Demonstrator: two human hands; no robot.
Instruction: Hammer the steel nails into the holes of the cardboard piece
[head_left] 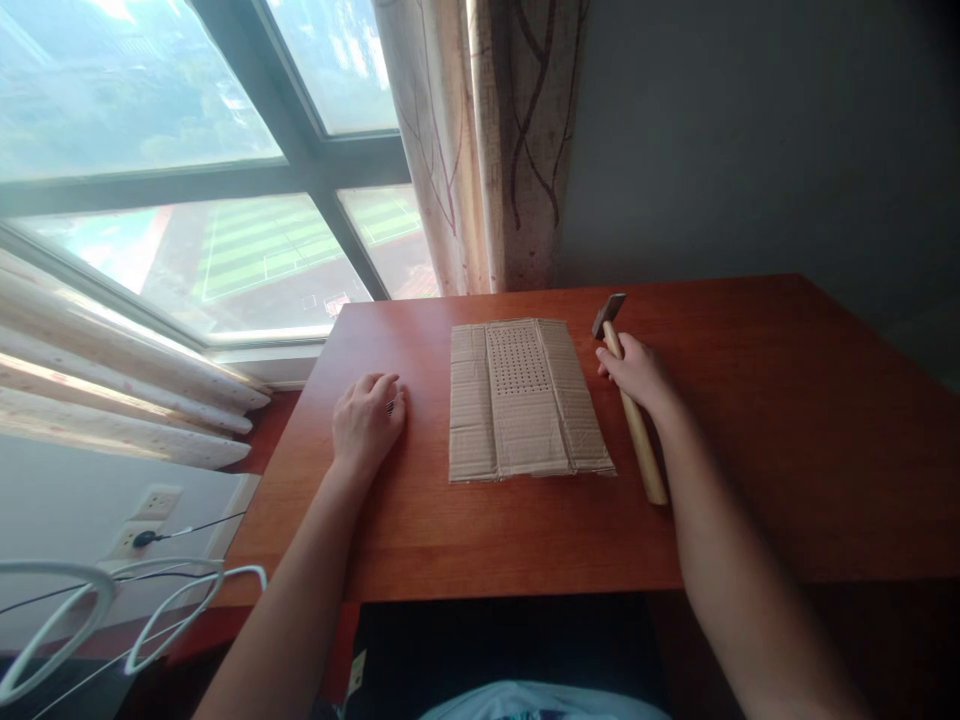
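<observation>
My right hand [636, 372] is wrapped round the wooden handle of a hammer [643, 450], just below its metal head. The hammer lies along the right side of a flat piece of corrugated cardboard [525, 430], its head toward the back of the table. Neat rows of small dark dots cover the upper middle of the cardboard; I cannot tell whether they are holes or nail heads. To the left of the cardboard, my left hand [366, 420] rests on the table with curled fingers. Something small, dark and striped shows between its thumb and fingers, too small to name.
The reddish-brown wooden table [787, 430] stands by a window [285, 180] with curtains [487, 150] behind it. On the left are a wall socket with a plug [146, 538] and white looped tubing [172, 610] near the table's edge. A grey wall rises at the back right.
</observation>
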